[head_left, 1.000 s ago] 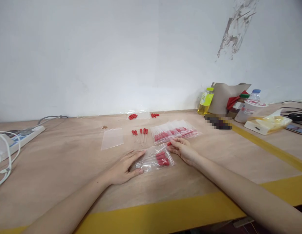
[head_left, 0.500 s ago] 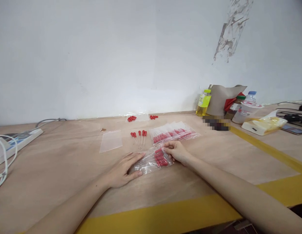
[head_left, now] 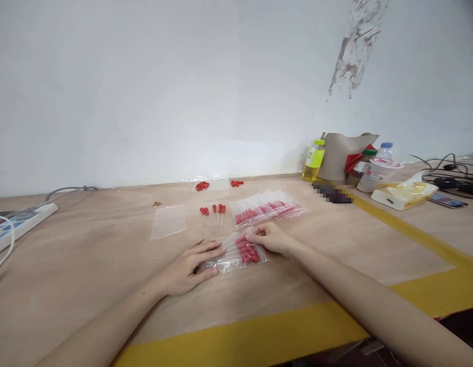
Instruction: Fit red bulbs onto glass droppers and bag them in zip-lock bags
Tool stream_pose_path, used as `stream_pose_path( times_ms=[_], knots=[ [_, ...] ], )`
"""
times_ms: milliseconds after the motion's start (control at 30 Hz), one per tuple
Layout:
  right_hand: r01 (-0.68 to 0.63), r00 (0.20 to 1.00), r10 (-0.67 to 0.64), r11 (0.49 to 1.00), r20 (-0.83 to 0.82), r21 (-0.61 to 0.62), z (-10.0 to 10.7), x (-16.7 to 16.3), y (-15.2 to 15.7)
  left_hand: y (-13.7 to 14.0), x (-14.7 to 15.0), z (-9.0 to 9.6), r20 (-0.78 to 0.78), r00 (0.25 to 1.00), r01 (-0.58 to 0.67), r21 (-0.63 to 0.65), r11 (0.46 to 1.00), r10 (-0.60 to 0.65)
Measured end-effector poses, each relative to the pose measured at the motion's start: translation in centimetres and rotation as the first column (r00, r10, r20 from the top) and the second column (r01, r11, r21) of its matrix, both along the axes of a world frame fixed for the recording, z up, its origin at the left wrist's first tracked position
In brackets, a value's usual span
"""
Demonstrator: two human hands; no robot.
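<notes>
A clear zip bag (head_left: pixel 225 265) of several red-bulbed droppers (head_left: pixel 247 251) lies on the table before me, bulbs to the right. My left hand (head_left: pixel 192 265) rests flat over the bag's left end, fingers spread and thumb apart. At the bag's upper right, my right hand (head_left: pixel 269 237) pinches the plastic by the topmost bulb; its lower fingers are partly hidden. Just beyond are several loose droppers (head_left: pixel 214 210) with their tips toward me. An unfilled clear bag (head_left: pixel 168 222) lies left of them. Overlapping filled bags (head_left: pixel 265 208) form a row to the right.
Loose red bulbs (head_left: pixel 202 186) lie by the wall, with more bulbs (head_left: pixel 237 183) beside them. A power strip (head_left: pixel 28 224) and white cable sit at left. On the right are a yellow-green bottle (head_left: pixel 313 162), a lidded cup (head_left: pixel 379 176), a tissue pack (head_left: pixel 404 195) and a phone (head_left: pixel 448 200).
The view has shifted slightly, moving the scene left. My right fingers have slid a little left over the bag's corner, and its right end now lies flatter. My left hand stays on the bag.
</notes>
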State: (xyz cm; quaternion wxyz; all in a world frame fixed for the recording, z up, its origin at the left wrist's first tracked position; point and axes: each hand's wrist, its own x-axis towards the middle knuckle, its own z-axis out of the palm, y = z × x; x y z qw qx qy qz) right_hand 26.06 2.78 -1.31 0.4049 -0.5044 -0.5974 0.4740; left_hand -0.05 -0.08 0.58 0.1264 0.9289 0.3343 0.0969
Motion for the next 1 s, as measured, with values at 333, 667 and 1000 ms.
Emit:
stream_pose_path(
  times_ms=[333,667,1000],
  knots=[
    [-0.074,0.923,0.061,0.997,-0.38,-0.018,5.2,4.1,-1.1,2.8,-2.4,-0.4,0.248,0.888,-0.429,0.144,0.892,0.387],
    [0.33,0.912,-0.303,0.942,-0.277,0.057,3.9,-1.1,4.2,7.2,-7.7,-1.0,-0.035,0.72,-0.685,0.124,0.718,0.693],
    [0.144,0.606,-0.366,0.923,0.706,0.356,2.0,-1.2,3.1,2.1,-6.1,2.6,-0.336,0.684,-0.65,0.121,0.75,0.647]
  ],
)
